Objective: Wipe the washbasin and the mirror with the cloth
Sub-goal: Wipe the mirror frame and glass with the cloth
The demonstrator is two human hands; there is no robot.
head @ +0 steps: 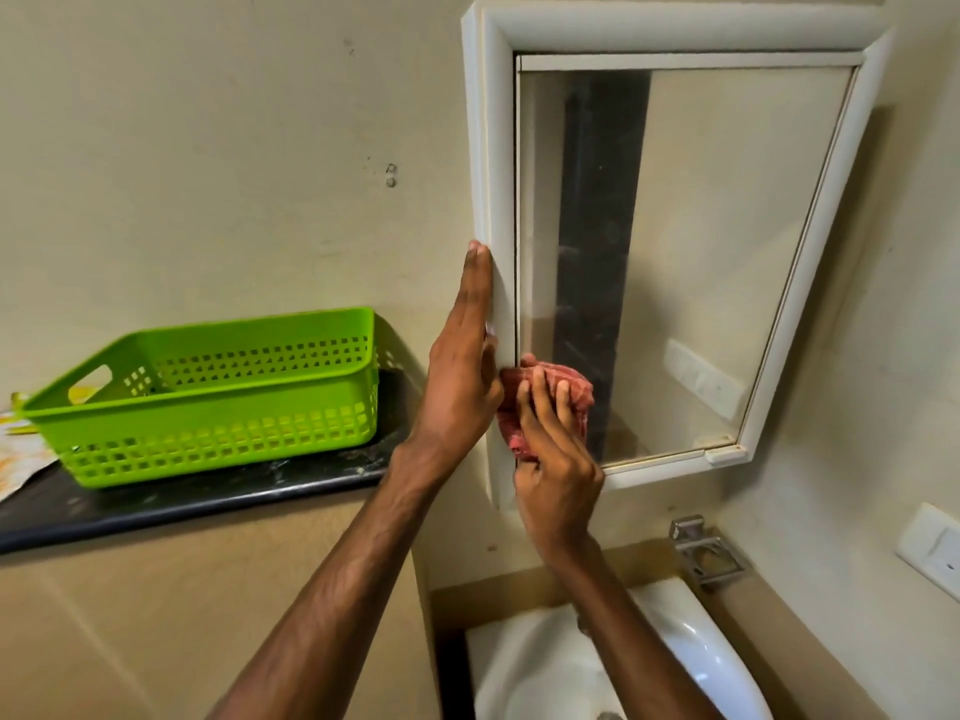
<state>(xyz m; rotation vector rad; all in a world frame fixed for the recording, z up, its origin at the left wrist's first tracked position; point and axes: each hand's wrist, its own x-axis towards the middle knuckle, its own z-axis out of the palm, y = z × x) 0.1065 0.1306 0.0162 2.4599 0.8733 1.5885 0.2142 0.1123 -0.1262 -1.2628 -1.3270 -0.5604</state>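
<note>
Head view: right hand (553, 459) grips one cloth (545, 402) on one mirror (675, 252); left hand (462, 376) seemingly flat, released.

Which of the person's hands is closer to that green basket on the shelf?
The left hand. It rests flat against the mirror's white frame, just right of the green basket. The right hand is farther right, pressing the red cloth on the glass.

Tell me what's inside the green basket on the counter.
Nothing shows inside the green basket: only bare perforated walls and a handle cutout are visible. Its near wall hides most of the floor, so something flat could lie there unseen.
</note>
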